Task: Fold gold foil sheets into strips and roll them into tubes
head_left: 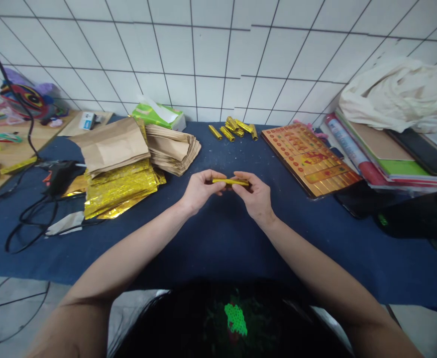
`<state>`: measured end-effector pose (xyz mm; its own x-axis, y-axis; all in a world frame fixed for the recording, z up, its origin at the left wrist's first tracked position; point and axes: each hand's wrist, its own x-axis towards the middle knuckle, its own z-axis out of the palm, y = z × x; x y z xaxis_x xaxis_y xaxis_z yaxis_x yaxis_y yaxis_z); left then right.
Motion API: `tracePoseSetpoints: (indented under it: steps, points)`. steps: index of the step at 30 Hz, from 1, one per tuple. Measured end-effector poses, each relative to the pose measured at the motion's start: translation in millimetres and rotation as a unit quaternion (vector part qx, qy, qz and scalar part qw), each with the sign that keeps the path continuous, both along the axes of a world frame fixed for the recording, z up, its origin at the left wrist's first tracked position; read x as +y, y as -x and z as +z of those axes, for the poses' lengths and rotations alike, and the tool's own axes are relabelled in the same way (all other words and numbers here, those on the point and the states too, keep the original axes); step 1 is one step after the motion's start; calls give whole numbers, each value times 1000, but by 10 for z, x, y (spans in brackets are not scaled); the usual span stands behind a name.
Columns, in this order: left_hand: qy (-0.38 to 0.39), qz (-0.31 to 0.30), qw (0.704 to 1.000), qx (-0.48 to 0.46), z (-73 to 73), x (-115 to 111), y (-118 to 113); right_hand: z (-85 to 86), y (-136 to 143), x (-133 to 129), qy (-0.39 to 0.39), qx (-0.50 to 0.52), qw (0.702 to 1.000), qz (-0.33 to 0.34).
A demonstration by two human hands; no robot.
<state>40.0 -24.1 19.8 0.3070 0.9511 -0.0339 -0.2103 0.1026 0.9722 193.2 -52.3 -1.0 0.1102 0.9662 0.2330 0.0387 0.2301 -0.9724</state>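
A thin gold foil roll (pixel 230 182) lies level between my two hands, over the blue cloth near the middle of the table. My left hand (pixel 202 190) pinches its left end, and my right hand (pixel 255 195) pinches its right end. Beyond them, several finished-looking gold rolls (pixel 237 128) rest in a loose group near the wall. To the left are crinkled gold foil sheets (pixel 121 186), with brown paper sheets (pixel 112 144) on top and a second brown paper stack (pixel 171 149) beside them.
At the left, a black glue gun (pixel 59 176) trails a looping cable near a wooden board (pixel 17 144). A green tissue pack (pixel 159 117) stands by the wall. On the right lie an orange-gold box (pixel 310 156), stacked books (pixel 401 166) and a white cloth bag (pixel 397 97).
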Motion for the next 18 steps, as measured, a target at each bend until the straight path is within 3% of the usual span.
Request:
tracePoseSetpoints:
  steps: [6, 18]
  points:
    - [-12, -6, 1000, 10, 13, -13, -4, 40, 4, -10, -4, -18, 1000, 3]
    - [45, 15, 998, -30, 8, 46, 37, -39, -11, 67, 40, 97, 994, -7]
